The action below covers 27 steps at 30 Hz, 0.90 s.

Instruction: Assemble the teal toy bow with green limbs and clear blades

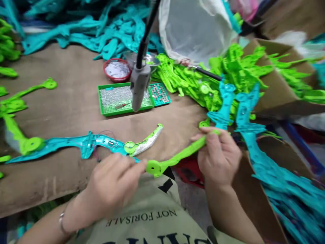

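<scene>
A long green piece (181, 155) spans your hands by the near edge of the surface (68, 108), its long axis slanting from round end, lower left, to slim end, upper right. Your right hand (220, 154) pinches the slim end in its fingers; your left hand (111, 186) blurs beside the round end, its grip unclear.

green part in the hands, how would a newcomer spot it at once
Start at the near edge of the brown table. There the right hand grips one end of the green part, with the left hand at its round end. Unlike the green-and-silver piece beyond, it is held and looks green all along.
</scene>
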Tool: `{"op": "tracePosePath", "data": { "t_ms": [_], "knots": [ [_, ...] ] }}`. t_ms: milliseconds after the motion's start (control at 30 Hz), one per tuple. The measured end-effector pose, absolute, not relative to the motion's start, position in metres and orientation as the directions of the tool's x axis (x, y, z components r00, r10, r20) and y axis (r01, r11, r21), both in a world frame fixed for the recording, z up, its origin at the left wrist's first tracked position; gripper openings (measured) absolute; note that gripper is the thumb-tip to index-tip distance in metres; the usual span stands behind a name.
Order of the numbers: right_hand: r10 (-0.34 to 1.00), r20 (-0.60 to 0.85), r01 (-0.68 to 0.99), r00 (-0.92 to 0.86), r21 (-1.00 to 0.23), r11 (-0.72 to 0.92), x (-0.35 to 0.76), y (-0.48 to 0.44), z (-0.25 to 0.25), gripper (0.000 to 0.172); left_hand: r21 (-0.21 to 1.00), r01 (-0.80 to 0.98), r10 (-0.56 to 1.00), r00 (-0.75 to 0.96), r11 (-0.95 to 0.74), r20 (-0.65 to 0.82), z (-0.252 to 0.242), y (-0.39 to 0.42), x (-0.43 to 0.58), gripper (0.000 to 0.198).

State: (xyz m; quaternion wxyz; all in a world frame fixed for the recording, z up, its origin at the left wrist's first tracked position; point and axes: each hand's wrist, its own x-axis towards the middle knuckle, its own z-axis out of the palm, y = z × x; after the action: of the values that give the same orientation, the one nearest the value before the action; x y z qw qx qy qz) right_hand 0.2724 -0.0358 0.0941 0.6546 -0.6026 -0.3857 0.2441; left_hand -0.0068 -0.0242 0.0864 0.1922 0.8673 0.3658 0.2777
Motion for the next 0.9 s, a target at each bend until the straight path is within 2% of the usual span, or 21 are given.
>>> {"op": "tracePosePath", "data": {
  "t_ms": [100,167,267,400,467,533,600,667,733,767,833,900],
  "knots": [
    [0.804,-0.096,-0.137,0.586,-0.99,-0.019,0.288,0.003,0.053,0.039,0.482,0.615,0.776,0.559,-0.624,0.292,0.057,0.006,0.01,0.033],
    [0.773,-0.213,-0.271,0.597,-0.961,-0.056,0.295,0.021,0.032,0.045,0.48,0.666,0.817,0.513,-0.571,0.262,0.038,0.015,0.016,0.038],
    [0.757,-0.289,-0.346,0.587,-0.934,-0.089,0.296,0.038,0.013,0.047,0.467,0.705,0.843,0.486,-0.533,0.229,0.019,0.016,0.019,0.041],
    [0.784,-0.31,-0.333,0.538,-0.932,-0.141,0.295,0.042,0.009,0.045,0.422,0.728,0.837,0.514,-0.541,0.187,0.013,0.017,0.02,0.044],
    [0.811,-0.253,-0.306,0.527,-0.947,-0.096,0.298,0.032,0.014,0.043,0.4,0.72,0.82,0.54,-0.567,0.19,0.015,0.02,0.019,0.043],
    [0.828,-0.106,-0.218,0.55,-0.976,0.02,0.3,0.013,0.023,0.038,0.365,0.72,0.806,0.551,-0.59,0.216,0.018,0.024,0.017,0.041],
    [0.809,0.118,-0.029,0.576,-0.986,0.165,0.299,-0.013,0.034,0.028,0.307,0.737,0.799,0.55,-0.602,0.244,0.022,0.027,0.015,0.039],
    [0.751,0.377,0.22,0.541,-0.926,0.306,0.294,-0.041,0.046,0.017,0.25,0.754,0.793,0.557,-0.608,0.246,0.026,0.028,0.013,0.038],
    [0.734,0.574,0.398,0.363,-0.808,0.435,0.287,-0.067,0.056,0.014,0.214,0.753,0.782,0.582,-0.622,0.223,0.029,0.028,0.012,0.037],
    [0.75,0.614,0.44,0.247,-0.76,0.478,0.284,-0.078,0.059,0.017,0.203,0.748,0.775,0.598,-0.632,0.206,0.03,0.027,0.012,0.037],
    [0.798,0.601,0.461,0.045,-0.721,0.517,0.275,-0.095,0.063,0.024,0.185,0.738,0.761,0.624,-0.649,0.179,0.03,0.026,0.013,0.037],
    [0.832,0.553,0.46,-0.048,-0.727,0.509,0.267,-0.107,0.063,0.028,0.167,0.74,0.758,0.631,-0.652,0.165,0.03,0.024,0.013,0.037]
  ]
}}
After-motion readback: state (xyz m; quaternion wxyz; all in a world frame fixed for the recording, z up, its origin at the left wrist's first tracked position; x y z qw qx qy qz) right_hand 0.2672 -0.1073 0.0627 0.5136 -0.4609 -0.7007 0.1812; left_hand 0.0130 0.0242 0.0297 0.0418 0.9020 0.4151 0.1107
